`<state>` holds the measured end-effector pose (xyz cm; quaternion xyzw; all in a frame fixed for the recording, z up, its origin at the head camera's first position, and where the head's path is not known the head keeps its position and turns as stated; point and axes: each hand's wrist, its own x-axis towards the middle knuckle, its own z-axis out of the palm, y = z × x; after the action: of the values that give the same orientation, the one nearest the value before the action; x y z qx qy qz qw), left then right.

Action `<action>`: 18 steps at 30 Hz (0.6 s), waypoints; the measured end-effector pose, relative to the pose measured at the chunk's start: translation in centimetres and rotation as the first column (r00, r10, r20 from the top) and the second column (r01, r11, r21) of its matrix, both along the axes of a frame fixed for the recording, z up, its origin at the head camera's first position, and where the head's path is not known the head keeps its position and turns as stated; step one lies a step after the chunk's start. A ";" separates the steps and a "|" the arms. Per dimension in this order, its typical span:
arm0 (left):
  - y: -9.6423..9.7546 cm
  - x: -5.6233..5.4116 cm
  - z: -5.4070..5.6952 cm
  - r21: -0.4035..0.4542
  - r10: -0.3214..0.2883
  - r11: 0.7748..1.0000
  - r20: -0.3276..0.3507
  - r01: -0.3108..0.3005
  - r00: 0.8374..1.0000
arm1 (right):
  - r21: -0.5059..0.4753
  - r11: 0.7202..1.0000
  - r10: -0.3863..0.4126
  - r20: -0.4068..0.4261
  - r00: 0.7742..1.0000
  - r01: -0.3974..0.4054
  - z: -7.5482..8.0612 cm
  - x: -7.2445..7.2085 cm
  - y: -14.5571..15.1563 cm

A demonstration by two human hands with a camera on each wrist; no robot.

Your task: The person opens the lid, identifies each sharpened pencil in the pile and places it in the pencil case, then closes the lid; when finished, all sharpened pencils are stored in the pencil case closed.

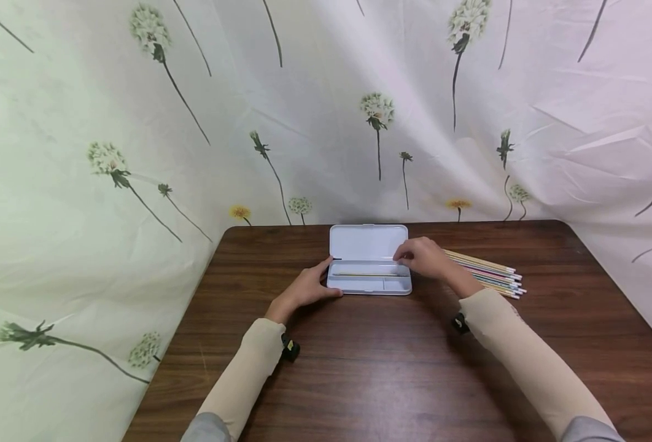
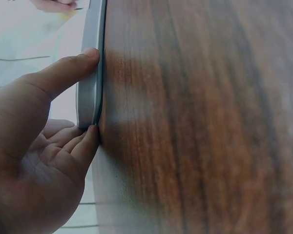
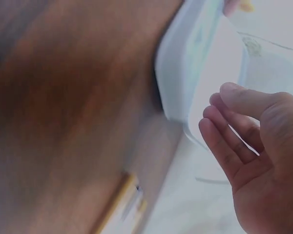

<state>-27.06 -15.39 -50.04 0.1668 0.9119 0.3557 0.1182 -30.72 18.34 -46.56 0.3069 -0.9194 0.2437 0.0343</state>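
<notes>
Case, pale, rectangular and hinged, lying open on a dark wood-grain desk

Head view: The case lies near the desk's far edge, lid tipped back, tray facing up. A slim, straight pencil lies lengthwise in the long rear compartment; the front strip splits into a longer left part and a short right part. The person's bare left hand has its grip closed on the case's left end, thumb at the near corner and forefinger by the hinge. The bare right hand is at the case's right end, fingers bent downward. Right of it lies a bundle of slim, multicoloured pencils, slanting side by side, partly hidden by the right hand and forearm. Cream sleeves cover both forearms. A white cloth printed with dandelions hangs behind the desk.

Left wrist view: The thumb presses the case's front wall while the other fingers bend in around its corner, close to the desk. Part of the right hand shows, blurred, at the top.

Right wrist view: The right grip is relaxed, fingers gently curved, thumb tip near the forefinger. I cannot tell whether the fingertips touch the case.
</notes>
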 end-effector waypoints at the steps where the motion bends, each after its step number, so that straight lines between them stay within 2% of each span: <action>1: 0.0 0.0 0.0 -0.002 0.000 1.000 -0.001 0.000 1.000 | -0.002 1.000 -0.001 -0.006 1.000 0.001 0.4 0.0 0.4; 11: 0.0 -0.1 -0.1 -0.026 0.002 1.000 -0.005 -0.002 1.000 | 0.004 0.998 -0.066 -0.018 0.998 0.066 4.1 1.2 6.2; 18: -0.1 -0.1 -0.1 -0.020 -0.004 1.000 0.002 0.004 1.000 | 0.030 0.994 -0.100 -0.032 0.994 0.101 5.7 2.7 9.6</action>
<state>-27.19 -15.46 -50.10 0.1673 0.9151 0.3463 0.1214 -28.02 27.93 -40.89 0.2643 -0.9368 0.2223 0.0555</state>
